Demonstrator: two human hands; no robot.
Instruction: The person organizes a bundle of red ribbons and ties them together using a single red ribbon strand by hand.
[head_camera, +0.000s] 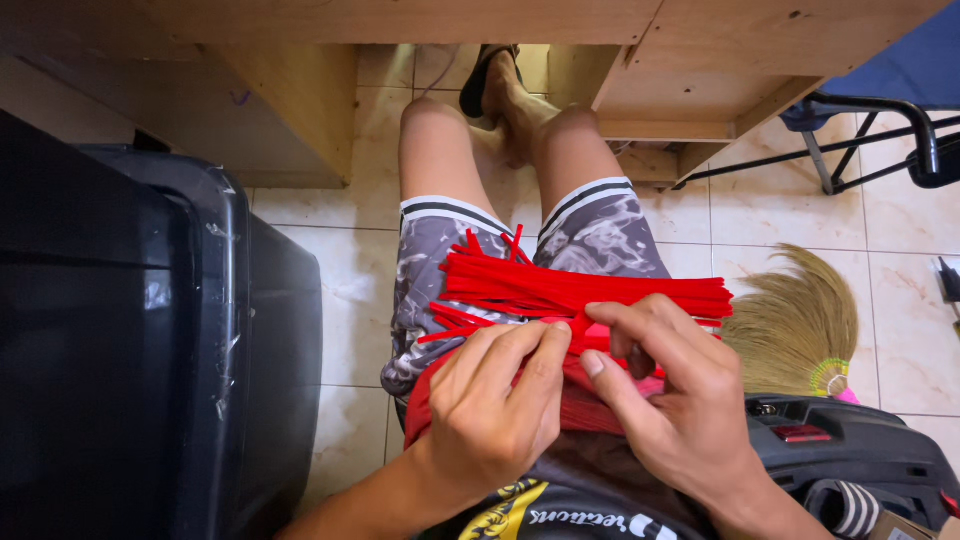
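Observation:
A bundle of thin red strips (560, 285) lies across my lap, over my grey patterned shorts (600, 232). My left hand (495, 405) rests at the near edge of the bundle, with its fingertips pinching strips near the middle. Beside it, my right hand (670, 385) has its fingers curled onto the same spot, with the thumb meeting my left fingertips. Both hands grip strips at the bundle's near side. A red cloth (580, 405) shows under my hands.
A large black bin (190, 330) stands at my left. A wooden table (420, 20) is above my knees. At the right a straw broom head (795, 320) lies on the tiled floor (350, 300), a dark bag (850, 450) sits below it, and a blue folding chair (880, 90) stands behind.

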